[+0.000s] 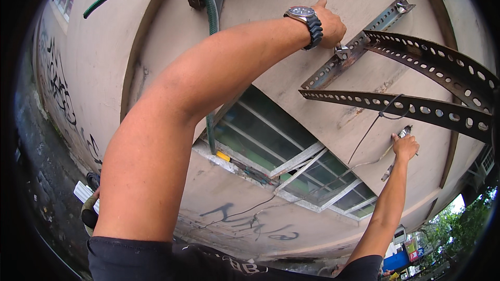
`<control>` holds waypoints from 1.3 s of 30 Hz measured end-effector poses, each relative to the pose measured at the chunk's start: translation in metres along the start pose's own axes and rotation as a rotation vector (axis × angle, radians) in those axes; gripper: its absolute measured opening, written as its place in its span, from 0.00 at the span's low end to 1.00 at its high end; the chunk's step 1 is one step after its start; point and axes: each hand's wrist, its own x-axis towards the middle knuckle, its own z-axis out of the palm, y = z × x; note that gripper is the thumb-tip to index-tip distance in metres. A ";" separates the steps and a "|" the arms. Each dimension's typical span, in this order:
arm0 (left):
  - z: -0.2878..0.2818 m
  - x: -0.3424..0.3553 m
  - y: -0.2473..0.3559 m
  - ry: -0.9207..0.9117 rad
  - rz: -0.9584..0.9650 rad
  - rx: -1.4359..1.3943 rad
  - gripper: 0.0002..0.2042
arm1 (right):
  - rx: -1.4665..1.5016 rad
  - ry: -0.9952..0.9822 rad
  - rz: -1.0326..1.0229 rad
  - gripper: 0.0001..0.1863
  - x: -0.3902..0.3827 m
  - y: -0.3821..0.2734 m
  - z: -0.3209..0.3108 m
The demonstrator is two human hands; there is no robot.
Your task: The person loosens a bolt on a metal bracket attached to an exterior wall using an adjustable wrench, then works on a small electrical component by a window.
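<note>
My left hand [330,25], with a wristwatch [302,13] on its wrist, is closed beside the upper metal bracket on the wall. A shiny metal piece [341,52] shows just below its fingers, against the perforated angle bar [333,70]; what the fingers grip is hidden. Lower right, my right hand [405,147] is closed around a silver wrench [387,171]. The wrench's head [403,132] meets a dark spot on the wall, and its handle end sticks out below the hand.
Perforated steel arms [442,109] jut from the wall at right, a black cable tie [384,114] around one. Below are barred windows [271,135], with a yellow-handled tool [223,156] on the ledge. A green hose [211,10] hangs at upper left. Thin cables [260,205] cross the wall.
</note>
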 end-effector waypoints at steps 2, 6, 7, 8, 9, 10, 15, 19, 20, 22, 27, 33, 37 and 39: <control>0.010 -0.001 0.001 0.038 -0.016 -0.033 0.13 | -0.003 0.012 -0.008 0.43 0.000 0.000 0.001; 0.055 -0.026 0.001 0.203 -0.046 -0.333 0.15 | 0.002 0.028 -0.005 0.42 0.000 -0.002 -0.002; 0.070 -0.034 0.008 0.264 -0.076 -0.430 0.17 | -0.003 0.025 -0.002 0.42 0.000 0.000 0.001; 0.081 -0.042 0.015 0.275 -0.144 -0.590 0.17 | 0.000 0.026 -0.002 0.42 0.002 0.002 0.004; 0.097 -0.049 0.016 0.319 -0.142 -0.666 0.17 | 0.010 0.031 -0.008 0.42 0.004 0.001 0.006; 0.104 -0.055 0.020 0.362 -0.135 -0.751 0.17 | 0.011 0.033 -0.009 0.42 0.005 0.003 0.007; 0.101 -0.056 0.026 0.407 -0.184 -0.765 0.15 | -0.010 0.031 0.000 0.42 0.004 0.000 0.008; 0.094 -0.040 0.020 0.430 -0.156 -0.595 0.14 | -0.007 0.046 0.000 0.43 0.005 -0.001 0.009; 0.093 -0.039 0.017 0.405 -0.135 -0.565 0.14 | -0.009 0.052 -0.011 0.43 0.006 -0.001 0.009; 0.082 -0.036 0.013 0.357 -0.080 -0.506 0.14 | -0.014 0.056 -0.022 0.42 0.006 0.003 0.013; 0.043 -0.015 -0.001 0.223 0.048 -0.285 0.15 | -0.013 0.030 -0.016 0.42 0.002 0.003 0.004; -0.005 0.022 -0.017 -0.005 0.065 -0.049 0.15 | -0.029 0.001 -0.018 0.43 0.000 -0.003 -0.006; -0.011 0.021 -0.014 -0.012 0.109 -0.029 0.15 | -0.030 -0.008 -0.025 0.43 0.002 -0.001 -0.004; -0.009 0.019 -0.013 0.004 0.118 -0.049 0.15 | -0.039 -0.006 -0.012 0.43 0.002 0.000 -0.001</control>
